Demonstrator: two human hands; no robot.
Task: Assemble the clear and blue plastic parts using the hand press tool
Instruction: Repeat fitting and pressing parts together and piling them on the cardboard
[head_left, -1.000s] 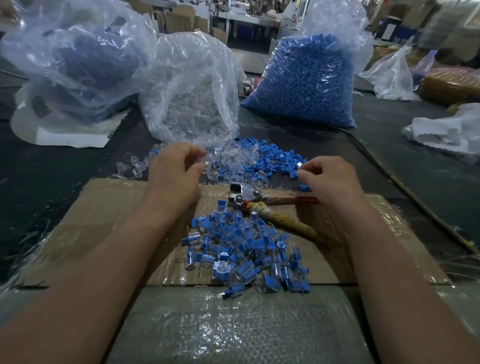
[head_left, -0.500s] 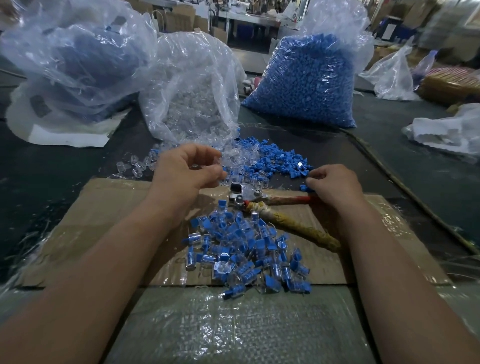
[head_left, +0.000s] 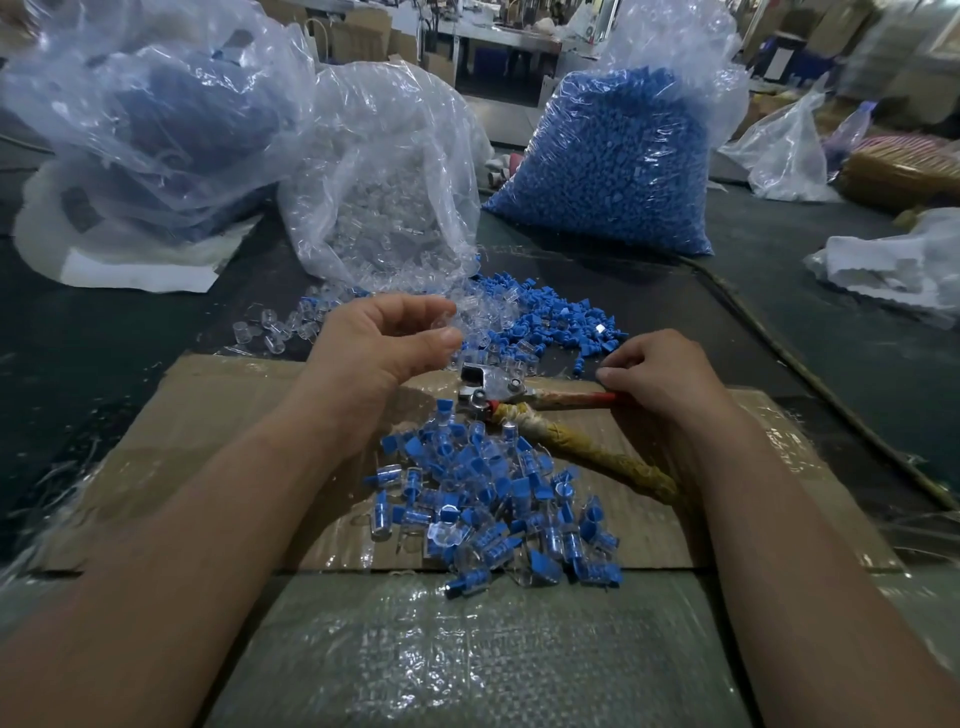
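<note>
The hand press tool lies on the cardboard (head_left: 208, 415), its metal head (head_left: 488, 384) pointing left. My right hand (head_left: 660, 374) grips its red upper handle (head_left: 587, 399). The lower handle (head_left: 597, 452), wrapped in yellowish tape, rests on the cardboard. My left hand (head_left: 384, 338) hovers just left of the head, fingers curled, pinching a small clear part (head_left: 442, 321) that is hard to make out. Loose blue parts (head_left: 550, 317) and clear parts (head_left: 280, 327) lie behind the tool. A pile of joined clear-and-blue pieces (head_left: 493, 499) sits in front of it.
A bag of clear parts (head_left: 384, 197) lies open behind my left hand. A full bag of blue parts (head_left: 618, 161) stands at the back right, another big bag (head_left: 150, 114) at the back left. White crumpled plastic (head_left: 893, 270) lies far right. A thin rod (head_left: 810, 374) runs diagonally on the right.
My right hand came down from the blue pile onto the red handle. My left hand drifted right toward the tool head with the clear part.
</note>
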